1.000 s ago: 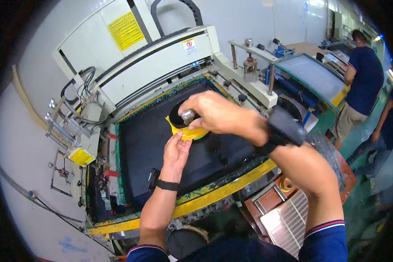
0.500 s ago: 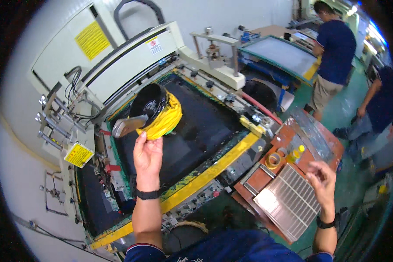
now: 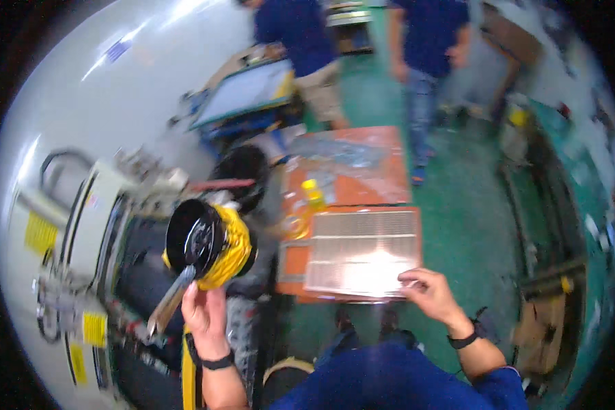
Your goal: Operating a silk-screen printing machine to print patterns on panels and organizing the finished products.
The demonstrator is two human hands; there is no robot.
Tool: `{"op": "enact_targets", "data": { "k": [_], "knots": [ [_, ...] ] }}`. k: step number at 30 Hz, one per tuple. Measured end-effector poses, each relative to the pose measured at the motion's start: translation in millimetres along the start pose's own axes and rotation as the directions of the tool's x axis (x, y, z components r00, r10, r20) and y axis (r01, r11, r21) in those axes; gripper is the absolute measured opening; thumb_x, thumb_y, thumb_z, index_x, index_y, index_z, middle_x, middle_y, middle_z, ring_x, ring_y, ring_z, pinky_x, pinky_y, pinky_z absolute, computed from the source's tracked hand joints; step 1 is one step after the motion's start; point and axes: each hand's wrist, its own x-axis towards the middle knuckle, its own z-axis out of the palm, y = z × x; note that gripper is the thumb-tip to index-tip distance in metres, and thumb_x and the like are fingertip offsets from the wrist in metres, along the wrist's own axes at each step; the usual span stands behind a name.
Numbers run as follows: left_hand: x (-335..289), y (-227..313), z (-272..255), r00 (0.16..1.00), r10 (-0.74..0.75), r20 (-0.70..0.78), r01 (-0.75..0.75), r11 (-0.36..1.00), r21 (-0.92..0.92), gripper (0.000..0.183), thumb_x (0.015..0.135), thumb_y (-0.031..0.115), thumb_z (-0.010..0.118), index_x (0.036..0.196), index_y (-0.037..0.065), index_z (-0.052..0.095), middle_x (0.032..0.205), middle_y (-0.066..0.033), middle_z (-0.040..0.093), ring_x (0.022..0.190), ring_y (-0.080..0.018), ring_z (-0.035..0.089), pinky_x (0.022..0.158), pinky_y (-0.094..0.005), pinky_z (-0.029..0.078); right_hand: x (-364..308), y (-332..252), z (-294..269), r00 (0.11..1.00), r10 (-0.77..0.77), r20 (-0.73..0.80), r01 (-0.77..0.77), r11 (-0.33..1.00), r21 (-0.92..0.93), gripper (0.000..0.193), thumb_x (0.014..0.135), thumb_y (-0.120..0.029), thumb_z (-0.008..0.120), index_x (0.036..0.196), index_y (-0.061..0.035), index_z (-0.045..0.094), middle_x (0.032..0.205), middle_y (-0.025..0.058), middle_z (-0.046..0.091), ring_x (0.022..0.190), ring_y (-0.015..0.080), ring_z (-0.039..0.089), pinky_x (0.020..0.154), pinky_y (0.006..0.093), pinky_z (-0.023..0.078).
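Observation:
My left hand (image 3: pixel 205 318) is closed on the underside of a black ink bucket (image 3: pixel 215 242) wrapped in crumpled yellow plastic. The bucket is tilted, its dark, wet-looking inside showing. A scraper (image 3: pixel 170 301) leans out over its rim, its lower end close beside my fingers. Over on the right, my right hand (image 3: pixel 430 294) is at the near right corner of a shiny, pale gridded sheet (image 3: pixel 362 249). Its fingers are bent, with a gap at the thumb, and nothing shows between them. Blur hides whether the fingertips touch the sheet, which lies on an orange-brown table (image 3: pixel 398 178).
A yellow bottle (image 3: pixel 313 196) and a tape roll (image 3: pixel 295 227) stand beyond the sheet's left edge. The printing machine (image 3: pixel 96 232) takes up the left side. Two people in dark shirts stand past the table. A shelf rack (image 3: pixel 547 273) is at the right.
My view has turned right, bringing the table to the middle. The bucket has come with my left hand, off the machine's dark screen. My right hand has moved to the sheet's near corner.

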Motion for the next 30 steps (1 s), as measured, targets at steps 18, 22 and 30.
{"op": "enact_targets", "data": {
  "k": [18, 22, 30],
  "knots": [
    [-103.4, -374.5, 139.1, 0.297, -0.827, 0.477, 0.853, 0.455, 0.257, 0.026, 0.087, 0.004, 0.058, 0.112, -0.002, 0.057, 0.116, -0.0121, 0.062, 0.110, -0.0231, 0.057, 0.104, -0.0409, 0.040, -457.2, 128.7, -77.4, 0.559, 0.640, -0.527, -0.816, 0.536, -0.214, 0.047, 0.077, -0.031, 0.070, 0.115, -0.0055, 0.062, 0.112, 0.0185, 0.063, 0.104, 0.0345, 0.060, 0.092, 0.0420, 0.047],
    [-156.9, -444.2, 219.1, 0.083, -0.843, 0.532, 0.854, 0.336, 0.398, 0.029, 0.086, 0.004, 0.058, 0.115, 0.000, 0.057, 0.118, -0.0113, 0.062, 0.111, -0.0241, 0.057, 0.101, -0.0410, 0.042, -614.9, 145.8, -205.5, -0.143, -0.027, -0.989, -0.950, -0.278, 0.145, 0.020, 0.072, -0.011, 0.065, 0.090, -0.0030, 0.066, 0.088, 0.0171, 0.063, 0.086, 0.0314, 0.061, 0.074, 0.0408, 0.050],
    [-356.4, -566.3, 370.8, -0.083, -0.853, 0.515, 0.869, 0.191, 0.457, 0.012, 0.084, 0.004, 0.063, 0.095, 0.002, 0.062, 0.102, -0.0100, 0.066, 0.098, -0.0217, 0.061, 0.093, -0.0364, 0.048, -706.0, 119.2, -332.5, 0.399, 0.064, -0.915, -0.899, -0.171, -0.404, 0.034, 0.080, -0.009, 0.053, 0.113, -0.0043, 0.059, 0.121, 0.0166, 0.053, 0.115, 0.0324, 0.048, 0.100, 0.0450, 0.035]
  ]
}}
